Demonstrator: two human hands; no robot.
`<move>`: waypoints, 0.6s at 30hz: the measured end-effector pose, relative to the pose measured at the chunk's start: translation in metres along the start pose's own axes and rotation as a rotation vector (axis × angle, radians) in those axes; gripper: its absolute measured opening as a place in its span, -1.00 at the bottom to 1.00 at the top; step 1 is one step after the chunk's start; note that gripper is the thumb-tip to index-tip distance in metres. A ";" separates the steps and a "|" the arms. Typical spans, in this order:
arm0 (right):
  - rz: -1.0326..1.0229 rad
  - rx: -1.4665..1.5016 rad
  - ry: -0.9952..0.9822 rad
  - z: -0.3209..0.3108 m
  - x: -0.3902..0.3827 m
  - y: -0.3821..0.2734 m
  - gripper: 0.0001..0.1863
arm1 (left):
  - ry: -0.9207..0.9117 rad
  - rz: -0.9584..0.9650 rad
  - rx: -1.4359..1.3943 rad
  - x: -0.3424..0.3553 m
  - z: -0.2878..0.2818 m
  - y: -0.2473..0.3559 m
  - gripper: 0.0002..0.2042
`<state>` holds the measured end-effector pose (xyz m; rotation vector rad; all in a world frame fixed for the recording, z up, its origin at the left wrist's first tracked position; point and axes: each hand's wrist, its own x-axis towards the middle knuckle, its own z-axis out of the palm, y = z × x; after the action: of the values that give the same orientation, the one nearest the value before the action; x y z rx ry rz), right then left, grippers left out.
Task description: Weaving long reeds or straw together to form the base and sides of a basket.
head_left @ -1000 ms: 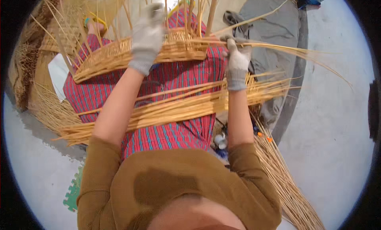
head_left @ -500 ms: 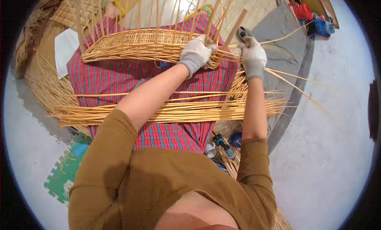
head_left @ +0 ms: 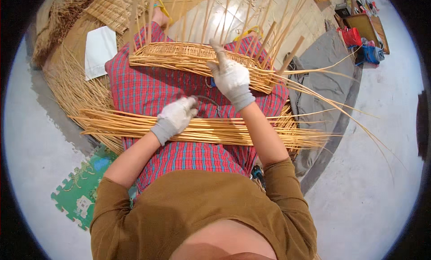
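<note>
A half-woven wicker basket lies across the lap on red checked cloth, its tall stakes standing up along the far side. My right hand, in a white work glove with a grey cuff, is over the basket's near wall. Its thumb and forefinger are stretched apart, and it is open. A bundle of willow rods lies crosswise nearer to me. Above the bundle's left half is my gloved left hand, its fingers curled closed; what they hold, if anything, is hidden. Long loose rod ends trail from the basket's right end.
Many thin rods spread over the floor at left, beside a white sheet. Grey cloth lies at right. Beyond it are a red item and a blue item. A green foam mat lies at lower left.
My left hand has left the basket's right end and come down to the rod bundle. My right hand has let go of the rods at right and moved left over the basket wall.
</note>
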<state>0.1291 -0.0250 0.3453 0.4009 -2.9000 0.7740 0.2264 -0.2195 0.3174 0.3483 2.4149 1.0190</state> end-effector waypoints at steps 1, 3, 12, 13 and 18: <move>0.126 -0.084 -0.143 0.009 0.004 -0.003 -0.48 | -0.057 0.045 0.049 -0.003 0.000 -0.002 -0.76; 0.274 -0.222 -0.436 0.021 0.006 -0.002 -0.42 | -0.069 0.084 -0.022 -0.003 -0.003 -0.008 -0.74; 0.102 -0.095 -0.354 0.046 0.035 -0.068 -0.39 | -0.033 0.159 -0.080 0.006 -0.005 -0.018 -0.76; 0.081 -0.100 -0.383 0.060 0.033 -0.054 -0.39 | -0.099 0.158 -0.073 0.007 -0.009 -0.016 -0.77; 0.075 0.229 -0.204 0.057 0.015 -0.039 -0.40 | 0.259 0.230 0.144 0.010 -0.053 -0.035 -0.86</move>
<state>0.1237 -0.0893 0.3173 0.4168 -3.0367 1.1478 0.1883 -0.2710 0.3202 0.5883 2.7391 1.0440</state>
